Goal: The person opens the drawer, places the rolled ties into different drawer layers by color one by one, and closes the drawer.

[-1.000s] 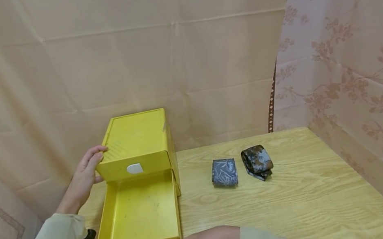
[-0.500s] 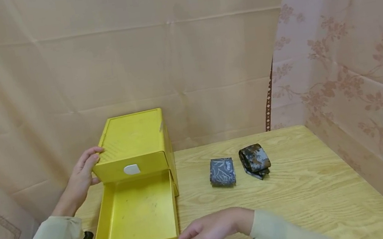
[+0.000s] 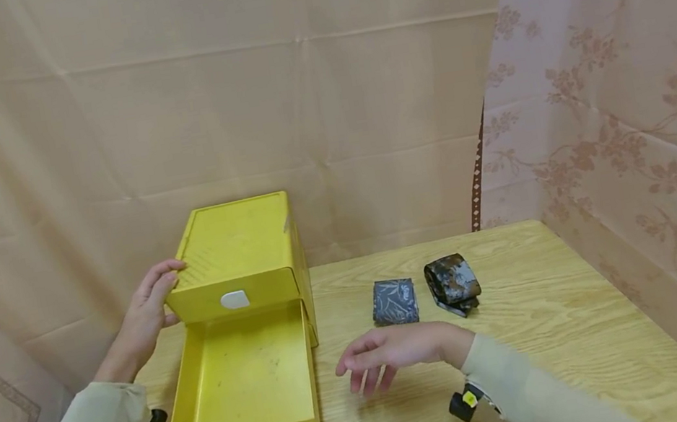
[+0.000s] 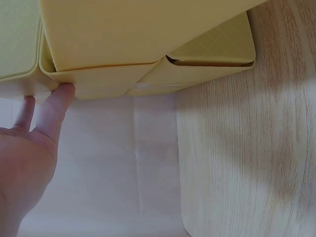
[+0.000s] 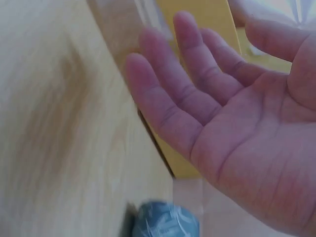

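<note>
While the left hand [image 3: 138, 327] still touches the left edge of the cabinet [image 3: 235, 245], fingers extended | right hand [image 3: 399, 351] moved rightward from the cabinet's pulled-out drawer [image 3: 253, 388], fingers loosely open, holding nothing | gray cloth [image 3: 394, 301] unmoved, right of cabinet

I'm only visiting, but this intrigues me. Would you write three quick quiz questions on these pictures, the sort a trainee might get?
1. True or false: the left hand touches the box.

2. Multiple choice: what does the right hand hold?
A) A bundle
B) A handle
C) Nothing

3. Fill the gap: the drawer that is pulled out is the ____ one.

Key: 1. True. 2. C. 3. Lower.
</note>
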`<state>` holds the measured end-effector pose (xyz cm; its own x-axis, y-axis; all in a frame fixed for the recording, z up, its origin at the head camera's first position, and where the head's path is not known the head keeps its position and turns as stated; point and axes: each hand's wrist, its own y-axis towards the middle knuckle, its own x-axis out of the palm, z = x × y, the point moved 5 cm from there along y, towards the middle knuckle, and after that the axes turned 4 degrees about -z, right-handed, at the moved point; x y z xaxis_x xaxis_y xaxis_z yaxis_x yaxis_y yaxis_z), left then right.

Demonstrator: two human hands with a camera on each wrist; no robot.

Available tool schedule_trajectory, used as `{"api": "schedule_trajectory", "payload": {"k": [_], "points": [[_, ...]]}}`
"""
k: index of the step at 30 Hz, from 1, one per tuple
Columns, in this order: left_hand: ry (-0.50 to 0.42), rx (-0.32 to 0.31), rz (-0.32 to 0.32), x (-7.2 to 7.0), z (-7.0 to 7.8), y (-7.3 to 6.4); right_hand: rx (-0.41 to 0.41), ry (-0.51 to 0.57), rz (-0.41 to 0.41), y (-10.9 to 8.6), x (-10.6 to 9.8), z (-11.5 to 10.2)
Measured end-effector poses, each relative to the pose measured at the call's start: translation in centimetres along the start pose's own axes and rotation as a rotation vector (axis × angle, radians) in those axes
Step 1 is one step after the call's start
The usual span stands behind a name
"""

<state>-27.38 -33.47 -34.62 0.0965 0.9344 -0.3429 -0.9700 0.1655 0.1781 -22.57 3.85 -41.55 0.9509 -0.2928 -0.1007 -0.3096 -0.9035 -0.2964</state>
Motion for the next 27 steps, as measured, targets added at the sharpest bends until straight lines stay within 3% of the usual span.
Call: {"api": "schedule_trajectory", "payload": {"k": [13,17,22,27], "points": [[-0.029,0.001,0.001,0.1,0.1,0.0,0.025,-0.133,0.274,-1.7,-4.7,-0.1],[-0.036,0.002,0.000,0.1,0.1,-0.1,0.002,-0.316,0.366,-1.9,-5.4,-0.5],[-0.047,-0.003,0.002,0.1,0.1,-0.1,-0.025,-0.632,0.483,-2.0,-6.2,-0.9],[-0.070,-0.008,0.002,0.2,0.2,-0.1,-0.005,-0.882,0.569,-2.5,-6.9,-0.9]]}}
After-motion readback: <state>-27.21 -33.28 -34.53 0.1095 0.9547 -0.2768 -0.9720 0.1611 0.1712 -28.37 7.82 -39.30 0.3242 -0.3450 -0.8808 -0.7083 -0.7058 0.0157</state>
